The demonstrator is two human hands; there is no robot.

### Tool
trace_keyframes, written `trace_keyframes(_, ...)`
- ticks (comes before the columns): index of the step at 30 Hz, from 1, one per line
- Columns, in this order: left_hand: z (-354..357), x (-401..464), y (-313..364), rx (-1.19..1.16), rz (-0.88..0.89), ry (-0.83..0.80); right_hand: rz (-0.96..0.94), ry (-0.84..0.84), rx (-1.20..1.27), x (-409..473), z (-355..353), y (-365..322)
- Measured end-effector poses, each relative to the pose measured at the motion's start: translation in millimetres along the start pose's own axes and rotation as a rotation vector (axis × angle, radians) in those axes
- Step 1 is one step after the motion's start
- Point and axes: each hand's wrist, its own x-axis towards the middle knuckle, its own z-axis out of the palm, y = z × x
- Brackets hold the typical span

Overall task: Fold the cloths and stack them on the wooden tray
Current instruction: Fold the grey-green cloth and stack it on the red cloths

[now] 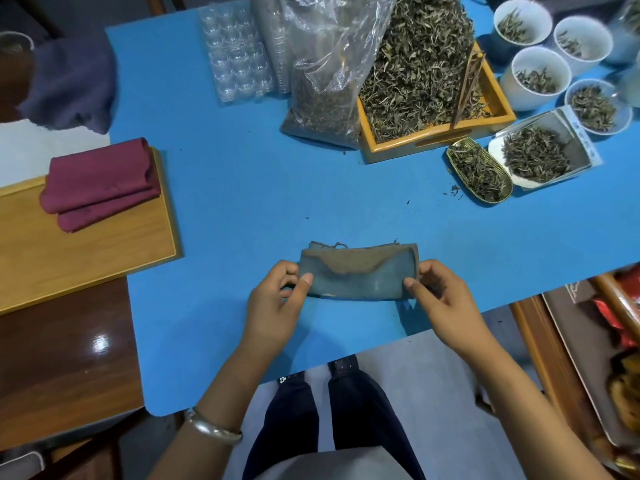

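A small grey-blue cloth [358,273], folded into a long strip with a brown patch on top, is held just over the blue table [225,188]. My left hand [277,299] pinches its left end between thumb and fingers. At the other end, my right hand [440,296] pinches it the same way. Off to the left, a wooden tray [86,251] carries a folded maroon cloth [100,185]. A crumpled dark blue-grey cloth [69,84] lies at the far left behind the tray.
A wooden box of dried tea leaves [433,133], a plastic bag of leaves [325,81] and clear cup trays [239,53] stand at the back. White cups of leaves [536,77], a scoop [479,171] and a pouch [543,154] crowd the back right. A dark wooden table [62,348] adjoins on the left.
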Motion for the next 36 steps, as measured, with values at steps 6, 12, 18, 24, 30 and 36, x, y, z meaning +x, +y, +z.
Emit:
trace_keyframes(6,16.7,10.8,4.8,0.301,0.018,0.190,0.134,0.176,-0.267,19.8,15.1,-2.7)
trace_keyframes(12,22.0,7.1,7.4,0.440,-0.013,0.227,0.172,0.329,-0.523,13.2,32.5,-7.4)
trace_keyframes(18,27.1,14.2,19.0,0.419,-0.125,0.222,0.197,0.430,-0.594,10.1,44.2,-15.7)
trace_keyframes(24,31.5,11.5,36.5,0.014,-0.080,0.047,0.168,0.388,-0.543,12.3,40.1,-12.3)
trace_keyframes(30,12.0,2.8,77.7,-0.366,-0.193,-0.049,0.358,0.186,0.014,5.0,29.7,-27.8)
trace_keyframes(36,-46.2,4.2,115.5,-0.584,-0.193,0.021,0.593,-0.270,0.769,12.7,33.8,-80.2)
